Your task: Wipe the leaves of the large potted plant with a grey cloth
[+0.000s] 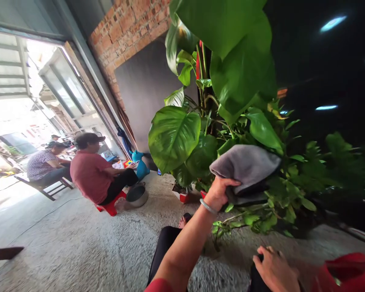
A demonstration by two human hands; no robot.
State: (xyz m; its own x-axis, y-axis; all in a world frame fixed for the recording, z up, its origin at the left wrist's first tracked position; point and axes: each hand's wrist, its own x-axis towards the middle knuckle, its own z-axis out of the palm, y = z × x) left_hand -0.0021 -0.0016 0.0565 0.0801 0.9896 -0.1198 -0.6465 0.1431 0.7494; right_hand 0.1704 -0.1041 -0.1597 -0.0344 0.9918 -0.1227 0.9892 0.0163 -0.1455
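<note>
your left hand (219, 190) is out at centre frame, gripping a folded grey cloth (246, 166), thumb over the near edge and fingers tucked under it, pressing it onto a leaf of the big potted plant (207, 134). looks like the wiping step is in hand: cloth is on the foliage, mid-stroke by my guess. the cloth sits right of centre, against the leaves, touching them, just above a lower spray of small leaves. its long axis runs roughly left to right across the frame, tilted slightly up toward the right, and the free end points to the right edge. your right hand (275, 269) is low in the lower right, resting flat and loosely spread on your knee, holding nothing. a red item (349, 271) sits just beside it in the corner. next move likely calls for a steady leaf and a light drag along it, so it doesn't tear. two seated people (91, 172) are at left middle, well apart from you, near a metal bowl (136, 195).
</note>
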